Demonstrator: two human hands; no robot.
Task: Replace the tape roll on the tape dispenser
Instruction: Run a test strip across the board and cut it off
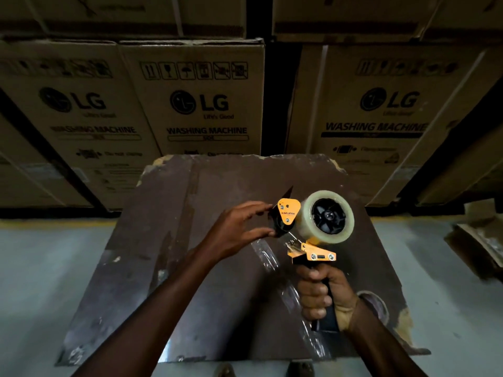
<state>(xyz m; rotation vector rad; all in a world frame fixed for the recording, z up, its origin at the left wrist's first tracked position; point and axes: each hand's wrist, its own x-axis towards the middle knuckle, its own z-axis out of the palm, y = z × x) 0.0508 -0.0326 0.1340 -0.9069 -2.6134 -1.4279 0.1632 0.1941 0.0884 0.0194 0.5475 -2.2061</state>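
While the tape dispenser (307, 240) is held above the table (152, 268) by its handle in the closed right hand (324, 292), the tape roll (328, 216), seated on its hub and judged light, stiff and slick, is best gripped by its rim, the spread left hand (234, 235) empty beside the roller.

Single view only: head cam, wide-angle, worn on the person, pitched forward and down. Close range on the dark brown counter (168, 268), which fills centre frame. Both forearms enter from the bottom edge, left hand (235, 231) and right hand (325, 292) sit mid-frame. Upper half faces stacked cardboard boxes (201, 104) behind the counter. Grey floor (40, 268) visible either side. Strong barrel distortion at the edges. No second view to overlap.
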